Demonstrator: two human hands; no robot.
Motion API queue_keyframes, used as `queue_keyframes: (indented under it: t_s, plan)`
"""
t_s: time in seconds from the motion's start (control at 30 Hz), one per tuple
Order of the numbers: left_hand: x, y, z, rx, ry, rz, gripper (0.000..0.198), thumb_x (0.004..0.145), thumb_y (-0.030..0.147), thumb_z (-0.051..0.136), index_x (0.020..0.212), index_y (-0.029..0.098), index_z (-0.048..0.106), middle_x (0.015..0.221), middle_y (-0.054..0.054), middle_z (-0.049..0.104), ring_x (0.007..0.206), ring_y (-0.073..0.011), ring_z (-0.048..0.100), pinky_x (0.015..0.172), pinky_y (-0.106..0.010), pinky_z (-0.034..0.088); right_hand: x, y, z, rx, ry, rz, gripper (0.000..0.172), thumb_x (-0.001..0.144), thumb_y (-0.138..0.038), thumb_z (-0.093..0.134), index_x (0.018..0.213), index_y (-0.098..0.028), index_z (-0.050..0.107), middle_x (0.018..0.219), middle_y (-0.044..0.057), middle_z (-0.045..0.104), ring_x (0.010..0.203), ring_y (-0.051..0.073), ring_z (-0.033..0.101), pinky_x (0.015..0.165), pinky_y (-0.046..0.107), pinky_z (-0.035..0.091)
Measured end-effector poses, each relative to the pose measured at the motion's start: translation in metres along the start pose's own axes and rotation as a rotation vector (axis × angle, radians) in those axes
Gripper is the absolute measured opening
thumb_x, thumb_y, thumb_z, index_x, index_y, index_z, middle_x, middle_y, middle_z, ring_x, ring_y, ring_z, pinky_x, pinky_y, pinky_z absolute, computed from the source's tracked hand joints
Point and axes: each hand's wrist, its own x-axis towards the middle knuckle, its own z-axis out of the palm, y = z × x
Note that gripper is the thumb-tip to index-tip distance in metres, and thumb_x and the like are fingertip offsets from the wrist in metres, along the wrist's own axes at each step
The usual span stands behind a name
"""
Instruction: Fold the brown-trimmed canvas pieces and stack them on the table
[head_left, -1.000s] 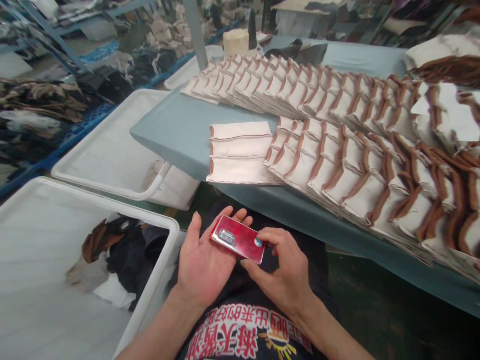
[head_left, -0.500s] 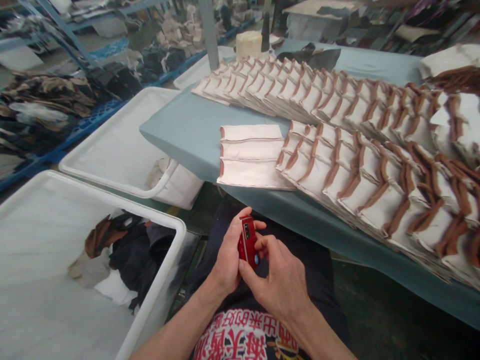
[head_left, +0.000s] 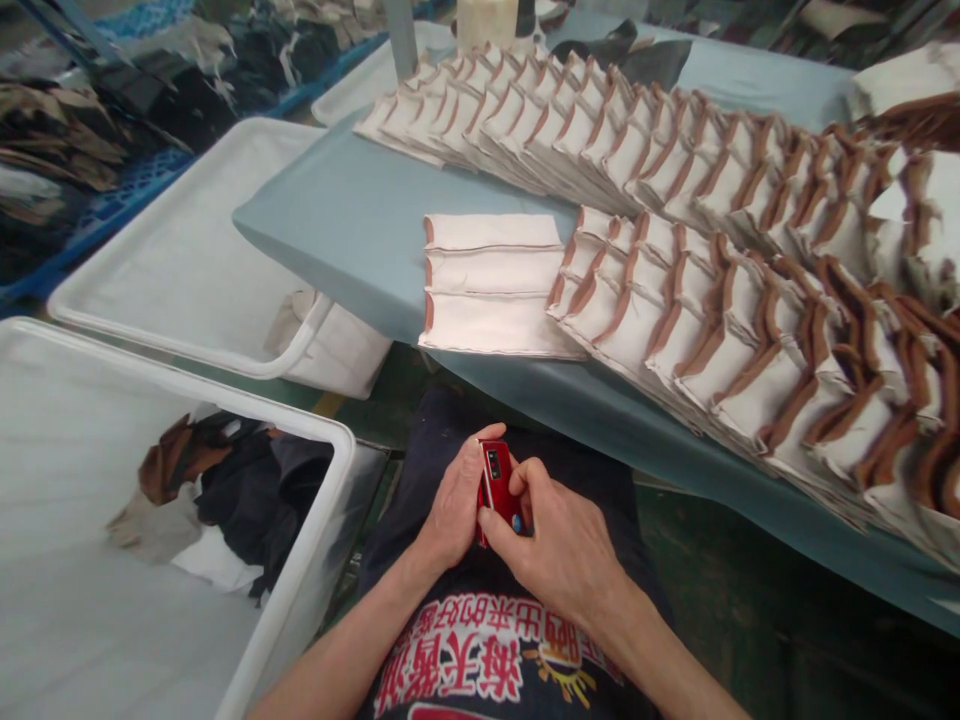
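Both hands meet above my lap around a small red mobile phone (head_left: 496, 477) with a dark window near its top end. My left hand (head_left: 452, 508) is closed along its left side, fingers partly behind it. From the right, my right hand (head_left: 559, 525) grips its lower part between thumb and bent fingers. A bit of blue shows at the phone's lower right, partly covered by those fingers. Beyond the hands, a stack of white fabric pieces with brown edges (head_left: 491, 285) lies at the near edge of the blue-covered table (head_left: 337, 220).
Overlapping rows of white, brown-edged fabric pieces (head_left: 675, 290) fill the table's right side. At left stand two white bins; the nearer bin (head_left: 341, 455) holds dark, brown and white scraps (head_left: 244, 500). A metal post (head_left: 402, 40) rises behind the table.
The view has tipped down and shifted slightly. My right fingers have curled in closer on the phone, and a left fingertip that showed past its right side is now hidden.
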Motion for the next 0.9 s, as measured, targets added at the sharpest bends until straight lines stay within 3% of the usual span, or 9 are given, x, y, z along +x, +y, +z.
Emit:
queue_keyframes:
  t_s: [0.1,0.23,0.37,0.43,0.53,0.7,0.9]
  plan:
    - [-0.001,0.005,-0.003,0.071,0.037,0.005,0.067,0.098,0.072,0.055,0.14,0.021,0.066,0.108,-0.007,0.074,0.092,-0.0186,0.067,0.084,-0.027,0.056,0.007,-0.003,-0.02,-0.067,0.1,-0.024,0.015,0.09,-0.037,0.057,0.096,-0.023,0.058,0.082,0.004,0.071,0.071,0.024,0.066,0.067,0.031,0.033]
    - [-0.012,0.014,0.0,-0.167,-0.154,-0.302,0.077,0.091,0.081,0.055,0.125,0.015,0.073,0.084,-0.007,0.073,0.065,-0.0158,0.068,0.058,-0.023,0.056,0.026,-0.012,-0.058,-0.143,0.25,-0.045,0.028,0.092,-0.051,0.06,0.087,-0.023,0.063,0.067,0.002,0.063,0.063,0.022,0.057,0.062,0.031,0.025]
    - [-0.029,0.027,0.003,-0.464,-0.364,-0.51,0.073,0.088,0.079,0.062,0.1,0.008,0.077,0.077,-0.008,0.072,0.058,-0.0161,0.072,0.057,-0.023,0.062,0.055,-0.015,-0.08,0.159,0.119,-0.177,0.048,0.099,-0.061,0.048,0.071,-0.023,0.055,0.06,-0.003,0.049,0.058,0.016,0.043,0.06,0.03,0.023]
    - [-0.038,0.032,0.003,-0.539,-0.412,-0.547,0.073,0.089,0.078,0.062,0.096,0.007,0.078,0.074,-0.008,0.072,0.055,-0.0158,0.073,0.052,-0.021,0.061,0.065,-0.014,-0.078,0.402,0.007,-0.265,0.056,0.103,-0.065,0.038,0.066,-0.023,0.045,0.061,-0.004,0.042,0.058,0.014,0.038,0.058,0.029,0.026]
    - [-0.05,0.035,0.004,-0.563,-0.409,-0.579,0.08,0.088,0.081,0.06,0.096,0.004,0.078,0.071,-0.008,0.072,0.054,-0.0162,0.074,0.05,-0.019,0.06,0.071,-0.011,-0.066,0.644,-0.071,-0.302,0.061,0.106,-0.069,0.031,0.069,-0.023,0.044,0.062,-0.005,0.041,0.058,0.013,0.037,0.058,0.029,0.03]
    - [-0.067,0.031,0.008,-0.55,-0.291,-0.567,0.08,0.088,0.081,0.061,0.099,0.004,0.079,0.074,-0.008,0.074,0.056,-0.0161,0.076,0.052,-0.019,0.061,0.069,-0.012,-0.053,0.707,-0.115,-0.335,0.063,0.108,-0.068,0.032,0.074,-0.02,0.054,0.067,-0.003,0.046,0.065,0.014,0.043,0.062,0.029,0.034]
    - [-0.071,0.029,0.011,-0.531,-0.255,-0.555,0.079,0.087,0.082,0.061,0.099,0.005,0.078,0.074,-0.008,0.074,0.055,-0.0167,0.076,0.051,-0.019,0.061,0.071,-0.012,-0.051,0.732,-0.08,-0.368,0.064,0.108,-0.067,0.033,0.072,-0.019,0.054,0.068,-0.003,0.045,0.066,0.014,0.041,0.063,0.029,0.035]
